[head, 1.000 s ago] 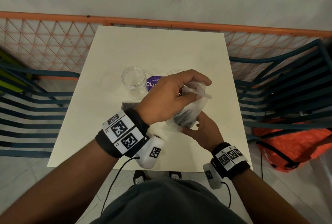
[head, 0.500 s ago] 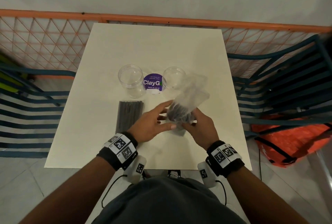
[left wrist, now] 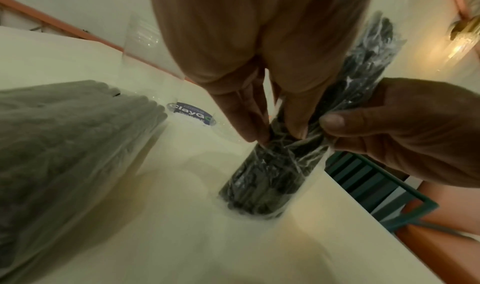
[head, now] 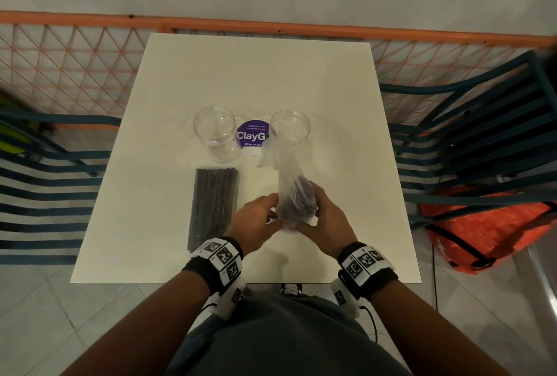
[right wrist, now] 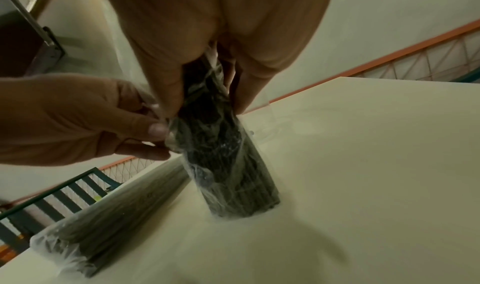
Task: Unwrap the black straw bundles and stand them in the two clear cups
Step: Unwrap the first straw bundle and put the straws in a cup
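Note:
Two clear cups [head: 214,131] [head: 290,126] stand mid-table. One wrapped black straw bundle [head: 214,203] lies flat on the table in front of the left cup. The second bundle [head: 297,197] stands on end on the table in its loose clear wrap, whose top sticks up crumpled. My right hand [head: 316,203] grips this bundle around its middle from the right. My left hand [head: 269,209] pinches the plastic wrap on its left side, as the right wrist view shows near the bundle [right wrist: 228,165]. In the left wrist view my fingertips [left wrist: 255,136] press the bundle [left wrist: 270,169].
A round purple sticker [head: 251,134] lies between the cups. The white table [head: 256,74] is edged by an orange mesh railing [head: 75,59] behind, blue slatted chairs [head: 482,134] on both sides, and an orange bag [head: 488,231] on the floor to the right.
My left hand came down from the top of the wrap to the bundle's lower part. The bundle moved nearer to me and now stands on the table.

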The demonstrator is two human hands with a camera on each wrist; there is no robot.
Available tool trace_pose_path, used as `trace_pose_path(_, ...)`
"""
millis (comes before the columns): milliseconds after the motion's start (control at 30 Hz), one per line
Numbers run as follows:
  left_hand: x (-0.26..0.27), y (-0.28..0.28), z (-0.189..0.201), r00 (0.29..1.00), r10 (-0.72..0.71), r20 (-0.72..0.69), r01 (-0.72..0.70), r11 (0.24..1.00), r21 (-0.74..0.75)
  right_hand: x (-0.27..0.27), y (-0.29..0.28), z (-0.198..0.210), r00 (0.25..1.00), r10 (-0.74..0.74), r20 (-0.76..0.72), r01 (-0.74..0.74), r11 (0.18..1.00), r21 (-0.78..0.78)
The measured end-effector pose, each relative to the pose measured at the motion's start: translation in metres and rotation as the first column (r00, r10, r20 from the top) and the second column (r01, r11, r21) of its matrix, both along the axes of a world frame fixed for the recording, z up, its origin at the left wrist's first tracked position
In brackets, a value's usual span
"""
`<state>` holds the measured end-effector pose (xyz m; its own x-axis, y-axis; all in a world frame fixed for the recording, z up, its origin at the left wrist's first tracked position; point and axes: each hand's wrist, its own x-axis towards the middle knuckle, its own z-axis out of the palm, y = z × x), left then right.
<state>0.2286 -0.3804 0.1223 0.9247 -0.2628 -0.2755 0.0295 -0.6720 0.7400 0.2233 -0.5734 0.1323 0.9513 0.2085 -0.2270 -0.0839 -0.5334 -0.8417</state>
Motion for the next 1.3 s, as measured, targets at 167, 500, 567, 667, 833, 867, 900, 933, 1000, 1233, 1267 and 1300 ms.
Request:
trace_pose_path(167,-0.002,0.002,0.028,0.995,0.057,0.083,-0.043,0.986,-0.162,0.003,0.006,-0.006,0.997,0.016,0.074,-0.004,0.988,-0.155)
trace_pose_path(500,0.006,-0.005,0.015,0.986,0.166,0.000,-0.159,0.943,-0.292,0.006,0.001,-0.013,1.000,0.008,0.020,-0.005,0.989,-0.145)
trace_pose_path(567,0.003,-0.004,0.010,0.993,0.118,0.007,-0.114,0.977,-0.179,0.005,0.000,-0.016,0.998,0.056,-0.035,-0.062,0.981,-0.184)
trace_pose_path(667,-0.002,-0.003,0.008,0.999,0.005,0.052,-0.006,1.000,0.006,0.004,0.000,-0.016,0.990,0.122,-0.065,-0.137,0.934,-0.331)
trace_pose_path(833,0.001,-0.012,0.020,0.999,0.000,-0.039,-0.008,0.980,-0.199,0.006,0.000,-0.021,0.987,0.163,-0.017,-0.153,0.879,-0.452)
trace_pose_path(867,0.003,-0.014,0.019,0.999,-0.012,-0.043,0.003,0.982,-0.188,0.008,0.002,-0.022,0.987,0.155,-0.030,-0.153,0.890,-0.430)
trace_pose_path(900,0.004,-0.016,0.020,0.999,-0.018,-0.042,0.011,0.988,-0.157,0.009,0.003,-0.023,0.990,0.136,-0.046,-0.143,0.907,-0.396)
trace_pose_path(933,0.005,-0.018,0.018,0.999,-0.013,-0.039,0.008,0.992,-0.129,0.010,0.002,-0.024,0.992,0.108,-0.059,-0.121,0.930,-0.346)
trace_pose_path(1000,0.008,-0.019,0.012,0.998,0.019,-0.067,-0.026,0.995,-0.101,0.010,0.000,-0.023,0.994,0.069,-0.082,-0.086,0.969,-0.231)
trace_pose_path(1233,0.020,-0.023,-0.003,0.993,-0.027,-0.114,0.023,0.999,-0.034,0.006,-0.006,-0.012,0.995,0.078,-0.068,-0.087,0.985,-0.147)
trace_pose_path(1267,0.021,-0.024,-0.005,0.991,-0.054,-0.125,0.054,0.999,-0.006,0.005,-0.005,-0.011,0.992,0.099,-0.073,-0.111,0.975,-0.191)
trace_pose_path(1300,0.022,-0.025,-0.005,0.989,-0.079,-0.125,0.082,0.996,0.023,0.004,-0.005,-0.008,0.991,0.120,-0.063,-0.132,0.957,-0.257)
